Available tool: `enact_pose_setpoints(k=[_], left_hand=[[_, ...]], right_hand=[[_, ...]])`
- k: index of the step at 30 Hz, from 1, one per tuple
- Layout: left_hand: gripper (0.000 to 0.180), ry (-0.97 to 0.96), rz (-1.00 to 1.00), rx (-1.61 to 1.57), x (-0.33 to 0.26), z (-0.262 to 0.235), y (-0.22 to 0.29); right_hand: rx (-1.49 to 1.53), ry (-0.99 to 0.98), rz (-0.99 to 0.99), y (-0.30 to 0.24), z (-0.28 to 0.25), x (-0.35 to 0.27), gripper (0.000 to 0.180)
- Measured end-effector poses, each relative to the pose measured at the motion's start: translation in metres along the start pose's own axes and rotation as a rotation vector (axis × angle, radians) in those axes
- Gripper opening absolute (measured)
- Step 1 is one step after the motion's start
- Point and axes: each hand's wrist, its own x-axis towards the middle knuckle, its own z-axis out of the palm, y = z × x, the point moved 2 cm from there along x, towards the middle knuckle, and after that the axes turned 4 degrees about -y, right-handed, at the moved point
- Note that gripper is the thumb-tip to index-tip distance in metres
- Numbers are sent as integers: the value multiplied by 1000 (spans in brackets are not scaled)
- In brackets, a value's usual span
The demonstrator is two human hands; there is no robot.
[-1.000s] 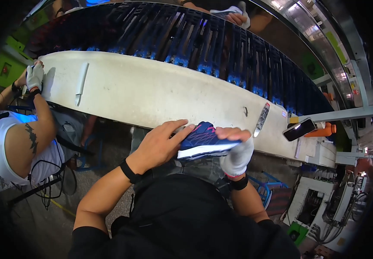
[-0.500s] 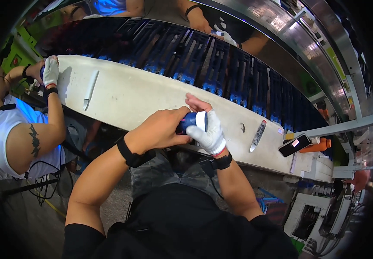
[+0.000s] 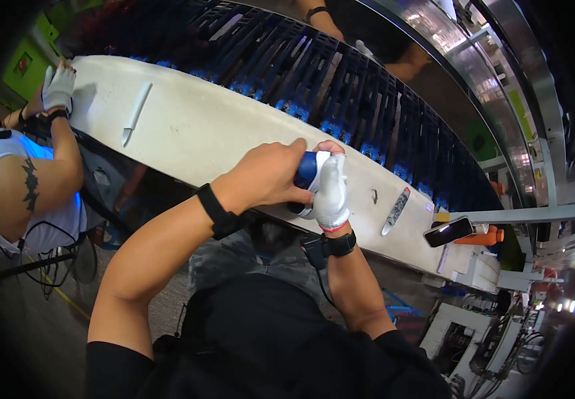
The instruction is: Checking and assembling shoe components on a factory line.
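Above the near edge of the pale worktable (image 3: 188, 126), my bare left hand (image 3: 267, 174) is closed round a dark blue, rounded piece with a white end (image 3: 306, 168). My right hand (image 3: 331, 193), in a white glove with bare fingertips, is cupped against the white end. Its fingers are bent over and the palm hides most of that end, so the piece's exact kind does not show. A small dark hook-shaped bit (image 3: 374, 195) lies on the table right of the glove. Beyond it is a knife with a mottled handle (image 3: 396, 211).
A pale-handled knife (image 3: 136, 114) lies on the table's left part. Dark blue slatted racks (image 3: 287, 76) run along the far side. At the right end are a phone (image 3: 448, 231) and an orange bottle (image 3: 487, 236). A co-worker's gloved hand (image 3: 58, 88) rests at the left end.
My right hand has turned and closed further over the white end, covering more of it. Both hands sit slightly higher and further right in view. The co-worker's gloved hand has opened out.
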Motion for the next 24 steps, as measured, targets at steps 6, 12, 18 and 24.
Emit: enact_pose_setpoints(k=[6, 12, 18, 24], left_hand=[[58, 64, 189, 83, 2, 15, 38], [57, 107, 284, 187, -6, 26, 54], [67, 63, 451, 234, -38, 1, 40], [123, -201, 33, -9, -103, -18, 42]], right_hand=[[281, 52, 32, -14, -18, -18, 70], [86, -32, 72, -35, -29, -35, 62], [-723, -199, -204, -54, -23, -65, 76], [-979, -286, -304, 3, -21, -90, 99]])
